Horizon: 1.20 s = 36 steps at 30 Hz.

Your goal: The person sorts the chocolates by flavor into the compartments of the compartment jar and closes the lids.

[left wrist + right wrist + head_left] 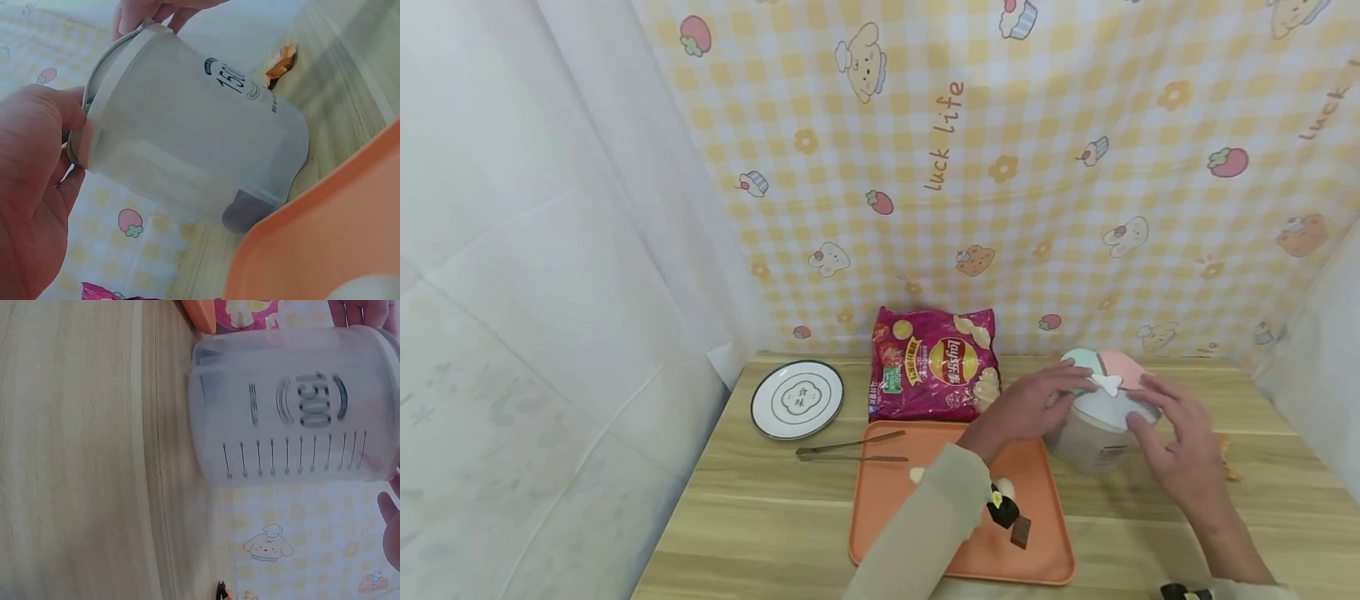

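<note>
My left hand (1026, 406) reaches in from the near side, sleeve lying across the orange tray (887, 500), and its fingers (1071, 377) lie fairly straight over the left edge of the container's lid (1108, 379); the left wrist view shows my thumb (47, 109) pressed against the lid's rim. My right hand (1180, 446) comes from the near right, fingers (1153, 387) spread and lightly bent on the right side of the lid, touching it rather than wrapped round it.

The container (1093, 437) is a frosted, translucent plastic tub, round and slightly tapered, printed with a measuring scale and the number 1500. It stands on the wooden counter (760, 517) just right of the tray. Its lid is domed, part mint and part pink, with a small white piece in the middle.

On the counter farther left lie metal tongs (850, 450), a round white plate (797, 400) with a dark rim, and a glossy magenta crisp bag (934, 365) against the chequered yellow cloth (1000, 183).
</note>
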{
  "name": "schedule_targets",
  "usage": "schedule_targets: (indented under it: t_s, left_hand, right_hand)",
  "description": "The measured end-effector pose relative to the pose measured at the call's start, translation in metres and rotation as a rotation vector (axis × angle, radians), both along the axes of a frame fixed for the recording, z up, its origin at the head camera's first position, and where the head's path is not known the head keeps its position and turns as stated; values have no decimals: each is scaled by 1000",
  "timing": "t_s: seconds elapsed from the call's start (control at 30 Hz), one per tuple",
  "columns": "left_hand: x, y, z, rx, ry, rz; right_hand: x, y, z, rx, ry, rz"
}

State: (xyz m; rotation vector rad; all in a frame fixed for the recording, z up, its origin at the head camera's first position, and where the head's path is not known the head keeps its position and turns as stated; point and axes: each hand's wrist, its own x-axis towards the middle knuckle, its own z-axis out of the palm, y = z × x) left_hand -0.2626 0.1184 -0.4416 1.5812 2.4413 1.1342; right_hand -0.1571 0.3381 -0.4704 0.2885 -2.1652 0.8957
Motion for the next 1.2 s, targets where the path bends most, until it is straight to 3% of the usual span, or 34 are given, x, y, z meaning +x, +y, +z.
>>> schedule_targets:
  t_s: [0.2, 0.43, 0.67, 0.73, 0.93, 1.2]
  left_hand:
    - [-5, 1, 0, 3, -23, -13]
    - [-10, 1, 0, -1, -40, -63]
    - [-10, -2, -2, -16, -180, -75]
    - [-10, -2, -2, -39, -190, -69]
    - [-9, 3, -10, -49, -92, -46]
    - [-6, 9, -20, -7, 179, -17]
  right_hand:
    - [-1, 7, 1, 37, -16, 82]
    - [0, 11, 2, 87, -104, 188]
    - [0, 16, 1, 116, -161, 200]
    - [-1, 16, 0, 120, -164, 197]
    - [-4, 18, -2, 150, -122, 196]
    - [-5, 17, -6, 178, -48, 170]
